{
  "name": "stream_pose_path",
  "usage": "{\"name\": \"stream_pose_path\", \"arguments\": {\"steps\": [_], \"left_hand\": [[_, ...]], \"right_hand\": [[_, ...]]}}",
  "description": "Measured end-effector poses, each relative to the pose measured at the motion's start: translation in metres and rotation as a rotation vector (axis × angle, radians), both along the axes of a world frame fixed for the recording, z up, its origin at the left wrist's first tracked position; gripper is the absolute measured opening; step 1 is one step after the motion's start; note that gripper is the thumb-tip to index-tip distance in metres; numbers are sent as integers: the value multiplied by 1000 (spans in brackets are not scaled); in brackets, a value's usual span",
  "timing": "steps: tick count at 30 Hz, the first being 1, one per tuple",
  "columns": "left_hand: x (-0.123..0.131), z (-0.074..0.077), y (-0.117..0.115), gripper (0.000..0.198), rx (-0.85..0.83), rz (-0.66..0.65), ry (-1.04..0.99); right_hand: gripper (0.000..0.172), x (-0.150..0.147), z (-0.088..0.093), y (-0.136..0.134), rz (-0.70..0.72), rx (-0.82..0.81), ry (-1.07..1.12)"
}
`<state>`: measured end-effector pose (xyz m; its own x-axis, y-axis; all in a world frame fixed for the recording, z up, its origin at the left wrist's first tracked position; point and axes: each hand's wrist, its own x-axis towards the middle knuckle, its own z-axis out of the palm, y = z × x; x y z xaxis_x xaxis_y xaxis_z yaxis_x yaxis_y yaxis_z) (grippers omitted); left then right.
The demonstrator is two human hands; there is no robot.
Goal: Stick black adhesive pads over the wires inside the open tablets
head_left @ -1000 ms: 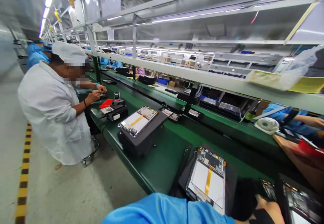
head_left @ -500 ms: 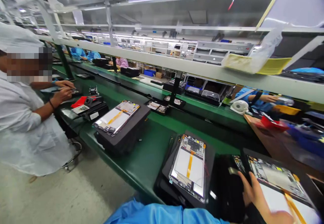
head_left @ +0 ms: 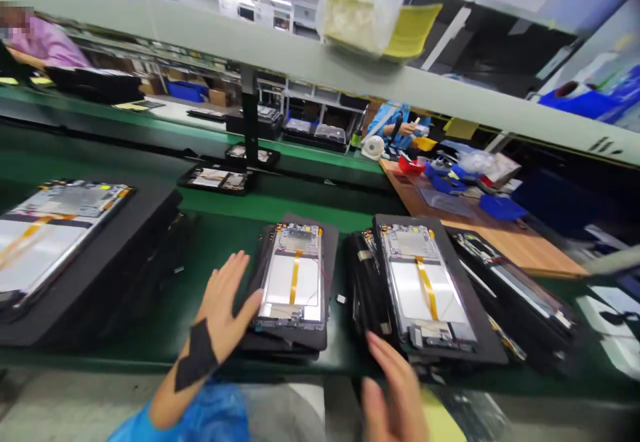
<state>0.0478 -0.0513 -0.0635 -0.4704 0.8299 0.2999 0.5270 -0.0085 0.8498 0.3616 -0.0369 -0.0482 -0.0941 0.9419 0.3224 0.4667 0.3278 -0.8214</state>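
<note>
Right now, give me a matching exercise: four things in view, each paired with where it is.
Things:
1. left hand
2. right hand
3. white desk fan
4. red tray

Places:
A. on the wooden workbench
B. beside the middle tablet assembly
C. at the end of the far green bench
D. below the right tablet assembly

Pairs: 1-B, 2-D, 3-C, 4-A

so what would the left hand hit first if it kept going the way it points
The left hand would most likely meet the left edge of the black stack under the open tablet first. Its thumb looks almost at that edge, though depth is hard to judge.
</note>
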Motion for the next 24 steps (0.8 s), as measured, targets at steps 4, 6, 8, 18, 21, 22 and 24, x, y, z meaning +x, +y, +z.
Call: {"name": "stream_pose_path", "arguments": {"steps": [4,6,8,18,21,22,24], "left_hand": [[-20,-45,-10,83,-138,-66,-225],[-13,-55,-13,83,-142,-121,-312],[-5,-61,-14,81,-110,-132,-472],[-22,-72,-13,66,69,-66,-858],[-62,-73,-17,59,89,-6,-858],[-75,-74,-21,57,93,23,-844],[-94,-72,-32,54,120,71,-761]], "right_hand": [[88,-70,-30,13,133,-388,103],[98,-82,-46,24,176,-471,222],[100,-84,-62,30,217,-457,349],[82,-139,-94,7,215,-507,825],[80,-170,-99,1,304,-469,742],[81,-179,-99,0,339,-459,709],[83,-190,-94,3,431,-454,625]]}}
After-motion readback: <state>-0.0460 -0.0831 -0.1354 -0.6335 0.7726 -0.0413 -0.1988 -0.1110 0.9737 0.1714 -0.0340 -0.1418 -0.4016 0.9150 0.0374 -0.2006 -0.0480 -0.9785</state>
